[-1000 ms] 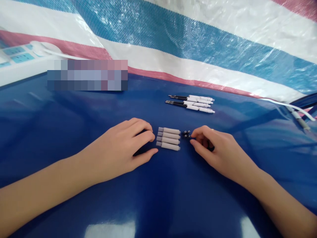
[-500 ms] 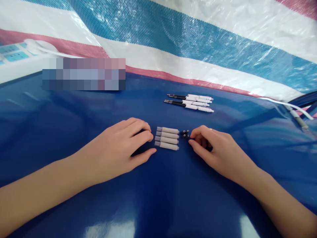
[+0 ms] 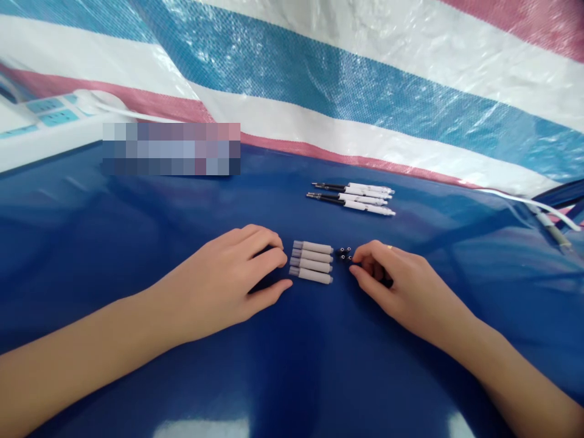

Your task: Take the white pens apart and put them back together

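Observation:
Several light grey pen barrels (image 3: 316, 258) with translucent left ends lie side by side in a row on the table. My left hand (image 3: 246, 267) rests just left of them, thumb and fingers apart, holding nothing. Just right of the barrels sits a small cluster of black pen tips (image 3: 343, 253) with pale round ends. Beside that cluster is my right hand (image 3: 395, 277), its thumb and index finger bent with a small gap between them and the other fingers curled underneath. Nothing shows in its grasp. Farther back lie several white pen parts with exposed black refills (image 3: 360, 199).
The table (image 3: 283, 377) is glossy dark blue. A striped plastic sheet (image 3: 319, 73) hangs behind it. At the back left stand a white power strip (image 3: 50, 115) and a pixelated, blurred object (image 3: 171, 149). A white cable (image 3: 524, 201) with a grey piece lies at the right edge.
The whole view has shifted slightly, so everything appears a little lower and mostly farther right. Both hands keep nearly the same pose beside the barrels and tips.

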Demonstrator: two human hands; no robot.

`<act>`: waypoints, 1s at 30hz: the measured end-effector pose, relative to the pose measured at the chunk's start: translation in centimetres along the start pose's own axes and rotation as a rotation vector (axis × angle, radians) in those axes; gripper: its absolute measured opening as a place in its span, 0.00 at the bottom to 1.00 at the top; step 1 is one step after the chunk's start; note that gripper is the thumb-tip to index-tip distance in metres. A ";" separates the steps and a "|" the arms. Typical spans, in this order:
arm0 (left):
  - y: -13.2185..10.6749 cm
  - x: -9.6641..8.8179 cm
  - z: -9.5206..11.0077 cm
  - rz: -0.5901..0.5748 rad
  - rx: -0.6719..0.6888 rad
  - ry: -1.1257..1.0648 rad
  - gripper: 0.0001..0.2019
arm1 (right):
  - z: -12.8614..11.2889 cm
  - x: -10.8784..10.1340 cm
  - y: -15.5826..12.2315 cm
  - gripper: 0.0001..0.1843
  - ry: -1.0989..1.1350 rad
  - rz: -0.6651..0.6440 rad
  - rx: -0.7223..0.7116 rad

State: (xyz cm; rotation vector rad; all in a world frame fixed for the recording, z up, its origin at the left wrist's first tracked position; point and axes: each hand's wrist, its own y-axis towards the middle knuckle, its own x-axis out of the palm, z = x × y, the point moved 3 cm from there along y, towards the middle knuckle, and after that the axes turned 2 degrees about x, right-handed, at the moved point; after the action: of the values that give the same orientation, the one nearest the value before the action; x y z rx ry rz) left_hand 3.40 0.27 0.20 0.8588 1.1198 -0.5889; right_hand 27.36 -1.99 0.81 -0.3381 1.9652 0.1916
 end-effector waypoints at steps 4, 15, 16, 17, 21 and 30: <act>0.0 -0.1 0.0 0.001 0.002 -0.001 0.07 | -0.1 0.0 0.0 0.02 -0.002 -0.005 0.007; 0.1 -0.2 0.1 -0.001 0.019 -0.014 0.06 | -0.1 0.1 0.0 0.03 -0.010 -0.017 0.012; 0.1 -0.2 0.1 0.000 0.022 -0.016 0.06 | -0.1 0.1 0.0 0.04 -0.003 -0.019 0.019; 0.1 -0.2 0.1 -0.001 0.023 -0.018 0.06 | -0.1 0.1 0.0 0.04 0.006 -0.019 0.027; 0.0 -0.2 0.1 -0.002 0.027 -0.025 0.06 | 0.0 0.3 0.0 0.08 0.047 -0.015 0.059; 0.1 -0.2 0.2 0.024 -0.004 -0.022 0.06 | 0.1 0.2 0.0 0.07 0.061 -0.005 0.029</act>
State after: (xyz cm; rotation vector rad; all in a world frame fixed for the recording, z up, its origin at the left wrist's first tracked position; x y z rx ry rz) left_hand 3.48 0.17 0.47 0.8589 1.0892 -0.5748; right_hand 27.32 -1.99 0.55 -0.3334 2.0249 0.1506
